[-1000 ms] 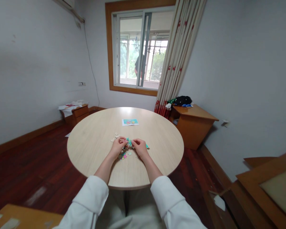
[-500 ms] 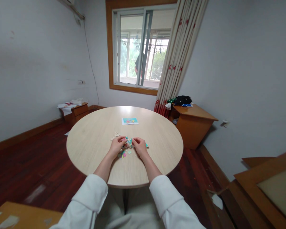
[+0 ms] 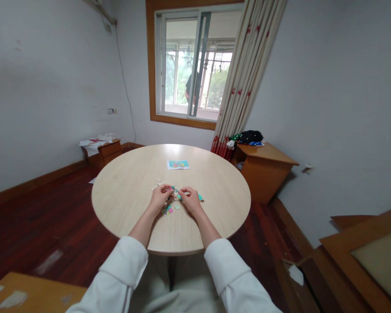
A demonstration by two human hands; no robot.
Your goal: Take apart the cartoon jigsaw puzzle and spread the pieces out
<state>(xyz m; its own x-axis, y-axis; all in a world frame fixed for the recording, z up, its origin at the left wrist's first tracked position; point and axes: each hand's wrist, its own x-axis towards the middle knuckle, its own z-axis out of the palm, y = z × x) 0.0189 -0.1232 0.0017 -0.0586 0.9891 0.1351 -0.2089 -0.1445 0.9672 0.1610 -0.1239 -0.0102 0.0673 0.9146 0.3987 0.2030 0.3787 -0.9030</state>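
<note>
Over a pile of small jigsaw puzzle pieces (image 3: 169, 210) in teal, pink, yellow and cream, my two hands work close together. My left hand (image 3: 160, 198) is closed in a pinch on a teal puzzle piece (image 3: 173, 187). Just to its right, my right hand (image 3: 190, 200) also pinches, its fingertips at a small teal piece by the left fingers; the fingers partly hide it. A teal flat piece (image 3: 200, 198) lies beside the right hand. Pale pieces (image 3: 157, 183) are scattered beyond the left hand.
The round wooden table (image 3: 124, 191) carries a printed picture card (image 3: 178, 164) farther back. A wooden cabinet (image 3: 263, 169) with cloths on top stands at the right. A low cabinet (image 3: 109, 150) with papers stands at the far left. A person (image 3: 190, 89) shows through the window.
My right hand has moved slightly left, so its fingertips are nearer my left hand's. Fewer teal pieces show between the hands. The view has shifted very slightly.
</note>
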